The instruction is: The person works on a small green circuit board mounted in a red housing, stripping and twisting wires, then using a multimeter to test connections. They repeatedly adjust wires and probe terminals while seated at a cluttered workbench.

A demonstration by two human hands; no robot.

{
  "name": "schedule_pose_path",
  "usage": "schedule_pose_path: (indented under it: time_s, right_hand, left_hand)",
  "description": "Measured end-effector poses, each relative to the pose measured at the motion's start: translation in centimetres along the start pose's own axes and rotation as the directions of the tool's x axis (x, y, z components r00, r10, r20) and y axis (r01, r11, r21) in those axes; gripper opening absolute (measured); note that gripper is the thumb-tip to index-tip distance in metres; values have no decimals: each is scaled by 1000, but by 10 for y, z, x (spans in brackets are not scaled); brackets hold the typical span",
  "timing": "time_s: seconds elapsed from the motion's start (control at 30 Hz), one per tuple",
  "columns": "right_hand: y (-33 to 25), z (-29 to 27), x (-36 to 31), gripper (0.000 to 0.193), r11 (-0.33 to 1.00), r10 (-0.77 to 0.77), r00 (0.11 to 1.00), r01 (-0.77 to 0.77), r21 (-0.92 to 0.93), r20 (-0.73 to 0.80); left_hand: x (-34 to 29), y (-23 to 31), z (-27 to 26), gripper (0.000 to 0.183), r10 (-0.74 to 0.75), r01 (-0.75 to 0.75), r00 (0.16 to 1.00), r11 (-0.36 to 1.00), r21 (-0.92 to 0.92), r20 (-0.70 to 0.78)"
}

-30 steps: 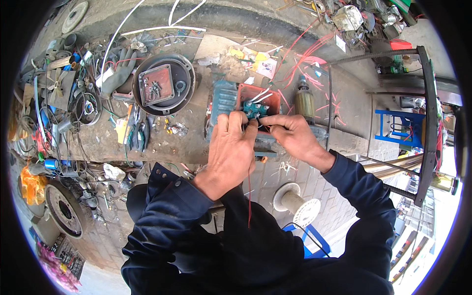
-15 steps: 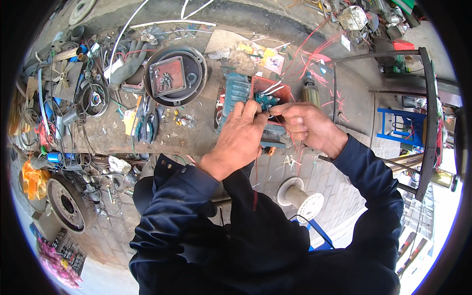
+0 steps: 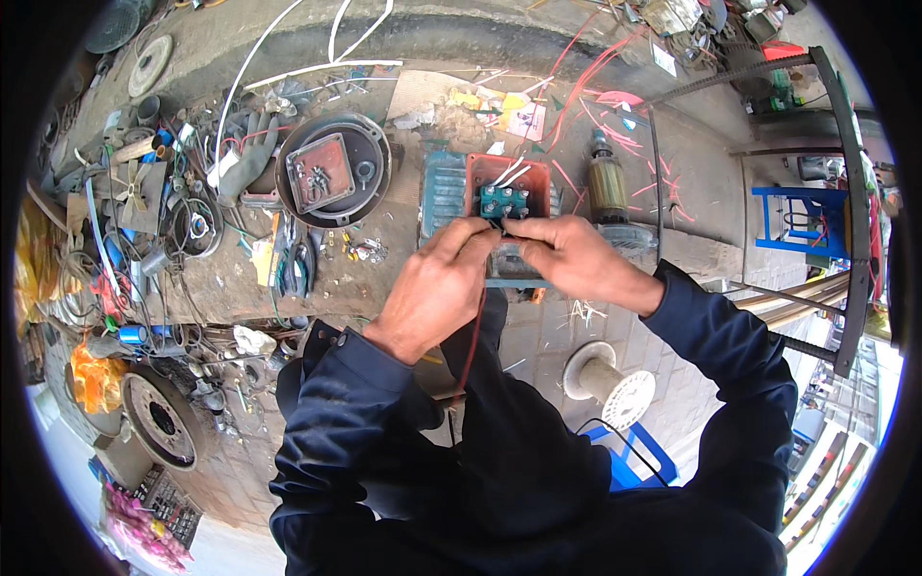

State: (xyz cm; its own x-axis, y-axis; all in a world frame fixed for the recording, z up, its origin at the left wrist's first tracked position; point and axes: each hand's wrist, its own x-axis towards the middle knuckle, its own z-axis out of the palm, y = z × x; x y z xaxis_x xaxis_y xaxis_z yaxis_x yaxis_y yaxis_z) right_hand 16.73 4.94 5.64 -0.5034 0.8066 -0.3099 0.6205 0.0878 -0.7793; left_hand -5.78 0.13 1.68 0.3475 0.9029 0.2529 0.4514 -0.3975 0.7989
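A motor (image 3: 444,197) with a ribbed teal housing lies on the workbench in front of me. Its open red terminal box (image 3: 538,175) holds a green terminal block (image 3: 504,203) with metal studs, and white-sleeved leads (image 3: 515,175) stick up behind it. At the block's near edge, my left hand (image 3: 434,283) is closed in a pinch; a red wire (image 3: 470,353) runs from under its fingers toward my lap. My right hand (image 3: 581,261) pinches close beside it, thumb and forefinger together. Whatever lies between the right fingertips is hidden.
Left of the motor, a round dark pan (image 3: 377,182) holds a small tray of hardware. Pliers (image 3: 300,264) lie nearer. A wound rotor (image 3: 607,187) stands right, by a metal frame (image 3: 834,144). A wire spool (image 3: 609,384) rests on the brick floor below.
My hands have shifted slightly toward me and turned, uncovering more of the terminal block. The red wire now hangs in plain sight below the left hand. The whole view has tilted a little.
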Motion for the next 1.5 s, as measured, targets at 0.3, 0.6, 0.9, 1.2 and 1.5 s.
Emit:
schedule_pose_path:
  time_s: [0.3, 0.6, 0.9, 1.2, 1.5]
  right_hand:
    - [-47, -15, -22, 38, 764, -374, 928, 300, -571, -13]
    - [-37, -23, 20, 20, 905, -292, 948, 230, -358, -129]
    - [-26, -16, 30, 18, 993, 90, 976, -73, 88, -198]
    - [-79, -30, -2, 26, 480, -685, 721, 553, -681, 102]
    - [-62, -12, -2, 15, 378, -524, 836, 401, -834, 165]
  left_hand:
    - [18, -13, 0, 16, -202, 187, 977, 965, -183, -70]
    - [30, -19, 10, 13, -329, 303, 943, 915, -266, -58]
    - [19, -14, 15, 9, -201, 164, 971, 953, -256, -127]
    - [14, -21, 8, 12, -161, 108, 970, 956, -271, -181]
    - [15, -14, 8, 12, -130, 100, 978, 978, -183, -161]
